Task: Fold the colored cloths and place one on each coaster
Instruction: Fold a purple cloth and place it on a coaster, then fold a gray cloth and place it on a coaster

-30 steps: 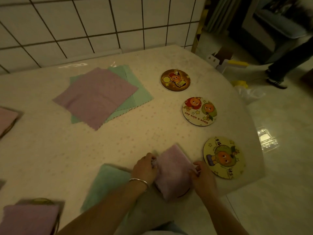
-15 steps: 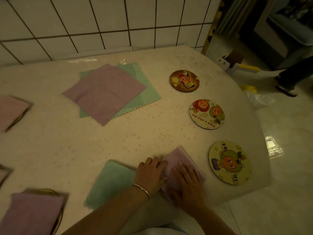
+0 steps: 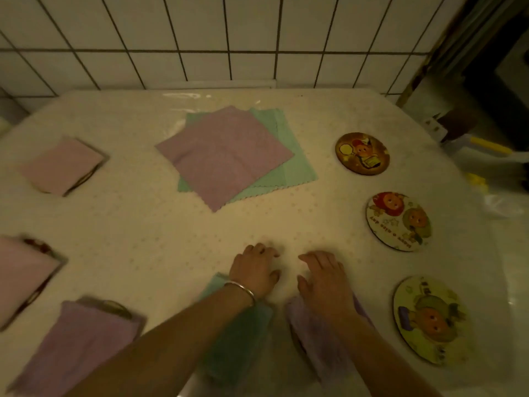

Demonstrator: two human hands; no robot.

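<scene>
Purple cloth unfolded atop green cloth mid-table, apparently light, limp, non-slip, best pinched at two adjacent corners; left hand and right hand relaxed, empty.

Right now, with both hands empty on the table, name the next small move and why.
Probably reach both hands, left and right, forward to the unfolded purple cloth atop the stack. Three coasters on the right, such as the nearest coaster, lie bare, and both hands are free.
</scene>
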